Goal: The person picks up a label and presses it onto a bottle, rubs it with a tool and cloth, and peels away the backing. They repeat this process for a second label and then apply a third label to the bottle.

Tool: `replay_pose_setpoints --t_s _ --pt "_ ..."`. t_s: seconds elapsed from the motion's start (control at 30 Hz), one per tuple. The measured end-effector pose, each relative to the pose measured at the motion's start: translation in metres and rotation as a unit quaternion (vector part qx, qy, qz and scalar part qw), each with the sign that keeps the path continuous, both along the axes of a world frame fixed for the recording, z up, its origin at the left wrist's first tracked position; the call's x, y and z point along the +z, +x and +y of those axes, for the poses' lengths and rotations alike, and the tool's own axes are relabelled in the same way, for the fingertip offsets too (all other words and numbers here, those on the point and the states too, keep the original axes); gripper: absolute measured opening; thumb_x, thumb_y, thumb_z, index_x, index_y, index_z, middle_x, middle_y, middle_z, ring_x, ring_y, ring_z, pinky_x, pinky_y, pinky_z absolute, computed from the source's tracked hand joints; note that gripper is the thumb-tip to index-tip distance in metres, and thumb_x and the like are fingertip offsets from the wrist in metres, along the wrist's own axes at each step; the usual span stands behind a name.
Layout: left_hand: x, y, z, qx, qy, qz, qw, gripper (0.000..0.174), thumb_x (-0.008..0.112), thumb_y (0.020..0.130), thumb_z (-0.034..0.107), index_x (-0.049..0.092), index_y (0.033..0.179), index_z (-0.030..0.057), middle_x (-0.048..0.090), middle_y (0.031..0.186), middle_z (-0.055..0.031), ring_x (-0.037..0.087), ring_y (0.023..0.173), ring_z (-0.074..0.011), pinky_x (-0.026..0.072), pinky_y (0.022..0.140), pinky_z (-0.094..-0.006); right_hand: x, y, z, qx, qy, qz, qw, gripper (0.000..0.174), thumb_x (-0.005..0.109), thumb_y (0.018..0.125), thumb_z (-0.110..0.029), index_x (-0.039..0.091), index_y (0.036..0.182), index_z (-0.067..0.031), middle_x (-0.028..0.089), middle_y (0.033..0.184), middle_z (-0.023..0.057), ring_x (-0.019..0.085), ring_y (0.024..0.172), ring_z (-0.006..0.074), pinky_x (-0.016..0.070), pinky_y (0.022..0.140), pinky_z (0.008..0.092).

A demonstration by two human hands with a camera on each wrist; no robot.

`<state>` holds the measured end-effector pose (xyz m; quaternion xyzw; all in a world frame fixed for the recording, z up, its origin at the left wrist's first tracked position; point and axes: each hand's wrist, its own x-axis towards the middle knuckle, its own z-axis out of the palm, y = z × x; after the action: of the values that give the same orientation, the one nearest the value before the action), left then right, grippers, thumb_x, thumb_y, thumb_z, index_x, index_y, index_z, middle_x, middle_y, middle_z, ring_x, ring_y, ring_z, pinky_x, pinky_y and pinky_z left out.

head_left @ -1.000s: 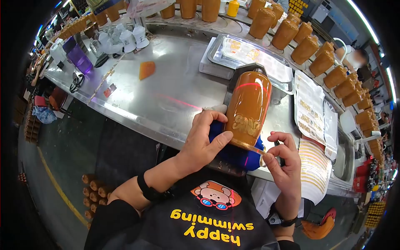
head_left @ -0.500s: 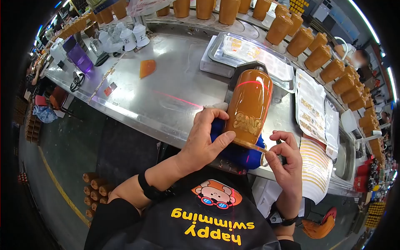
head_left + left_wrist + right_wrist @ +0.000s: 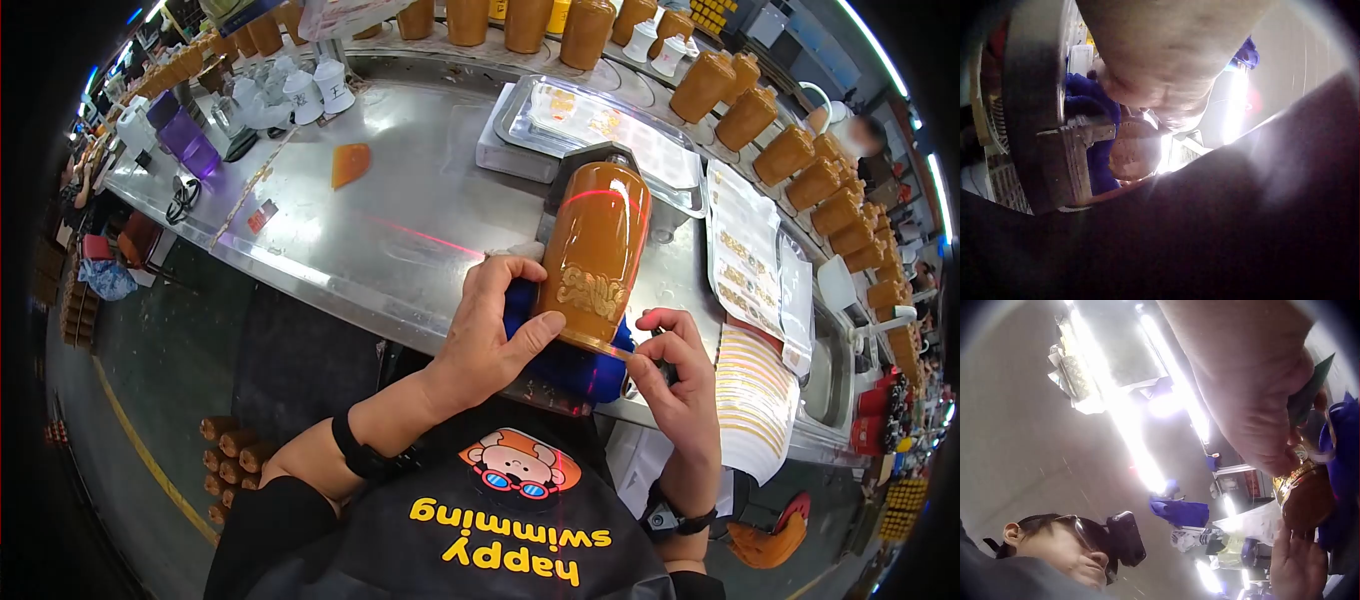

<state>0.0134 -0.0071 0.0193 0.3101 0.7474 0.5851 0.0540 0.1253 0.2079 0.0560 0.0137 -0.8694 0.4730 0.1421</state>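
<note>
The bottle (image 3: 595, 250) lies on a blue pad (image 3: 560, 372) at the tabletop (image 3: 400, 230) edge, the left hand (image 3: 490, 330) gripping it. The emblem (image 3: 590, 292) looks applied. The right hand (image 3: 675, 385) pinches the base band (image 3: 598, 345), seemingly unfinished.

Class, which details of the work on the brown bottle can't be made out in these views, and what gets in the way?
Head view: the right hand covers most of the dark thing it pinches.
Head view: gold mark on the brown bottle, too small to read.
Left wrist view: left hand and dark clothing hide nearly all the bottle.
Right wrist view: close, blurred right hand and glare hide the bottle's body.
</note>
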Motion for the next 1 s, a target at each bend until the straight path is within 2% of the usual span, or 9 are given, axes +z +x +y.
replay_pose_setpoints --t_s 0.3,0.43,0.5,0.6,0.8,0.83,0.93,1.0 --pt "-0.002 0.009 0.008 0.004 0.0 0.011 1.0 0.047 0.066 0.092 0.029 0.046 0.122 -0.0001 0.048 0.117 -0.0119 0.044 0.116 -0.0222 0.0317 0.105 -0.0342 -0.002 0.009 0.006 0.01 -0.091 -0.065 0.994 0.003 0.063 0.087 -0.003 0.064 0.088 0.0002 0.052 0.109 0.009 0.054 0.089 0.0127 0.0447 0.075 0.0246" --pt "-0.004 -0.001 0.003 0.002 0.004 0.016 1.0 0.047 0.067 0.092 0.03 0.046 0.122 -0.0001 0.048 0.117 -0.0119 0.045 0.116 -0.0221 0.0314 0.105 -0.034 -0.007 -0.001 0.002 0.028 -0.148 -0.061 0.987 0.011 0.059 0.091 -0.008 0.065 0.092 0.0006 0.052 0.109 0.0088 0.053 0.095 0.0138 0.0442 0.078 0.0248" --pt "-0.005 0.003 0.007 0.002 0.011 0.019 1.0 0.047 0.067 0.091 0.03 0.045 0.12 0.0006 0.05 0.116 -0.0135 0.044 0.113 -0.0272 0.0333 0.102 -0.0384 -0.005 0.001 0.004 0.04 -0.197 -0.071 0.977 0.015 0.057 0.093 -0.011 0.066 0.093 0.0009 0.051 0.109 0.009 0.052 0.098 0.015 0.0439 0.08 0.0256" --pt "-0.005 0.006 0.009 0.004 0.016 0.024 1.0 0.047 0.067 0.09 0.03 0.045 0.12 0.0009 0.05 0.116 -0.0143 0.044 0.112 -0.0298 0.0342 0.101 -0.0404 -0.001 0.0 0.003 0.049 -0.191 -0.043 0.979 0.02 0.061 0.092 -0.019 0.065 0.09 0.0012 0.051 0.108 0.0091 0.051 0.099 0.0166 0.0433 0.083 0.0282" --pt "-0.005 0.007 0.008 0.004 0.021 0.02 1.0 0.047 0.067 0.091 0.03 0.045 0.121 0.0007 0.049 0.117 -0.0145 0.044 0.112 -0.0299 0.0344 0.101 -0.0392 -0.004 -0.01 -0.012 -0.03 -0.028 -0.037 0.999 0.026 0.075 0.082 -0.022 0.06 0.078 -0.0009 0.05 0.101 0.0106 0.052 0.095 0.0216 0.044 0.082 0.0316" --pt "-0.005 0.007 0.008 0.004 0.021 0.022 1.0 0.047 0.067 0.091 0.029 0.045 0.121 0.0007 0.049 0.118 -0.0145 0.044 0.112 -0.0299 0.0346 0.1 -0.0389 -0.008 -0.011 -0.013 -0.042 -0.037 -0.032 0.998 0.027 0.077 0.079 -0.02 0.059 0.075 -0.0015 0.05 0.1 0.0111 0.052 0.094 0.0228 0.0444 0.08 0.0318" --pt "-0.018 0.013 0.007 0.036 0.13 -0.071 0.988 0.039 0.067 0.09 0.025 0.05 0.116 0.0024 0.054 0.114 -0.0142 0.048 0.11 -0.0307 0.0347 0.103 -0.0437 -0.013 -0.012 -0.012 -0.046 -0.038 -0.038 0.997 0.027 0.077 0.08 -0.021 0.058 0.075 -0.0015 0.05 0.1 0.0109 0.053 0.094 0.0223 0.0446 0.08 0.0318" --pt "-0.014 0.01 -0.005 0.033 0.07 0.185 0.98 0.03 0.067 0.088 0.02 0.054 0.111 0.0054 0.058 0.11 -0.0127 0.051 0.108 -0.0304 0.0337 0.105 -0.048 -0.013 -0.01 -0.011 -0.045 -0.042 -0.041 0.997 0.028 0.077 0.08 -0.021 0.058 0.074 -0.0016 0.05 0.1 0.0108 0.053 0.094 0.0221 0.0446 0.08 0.0316"
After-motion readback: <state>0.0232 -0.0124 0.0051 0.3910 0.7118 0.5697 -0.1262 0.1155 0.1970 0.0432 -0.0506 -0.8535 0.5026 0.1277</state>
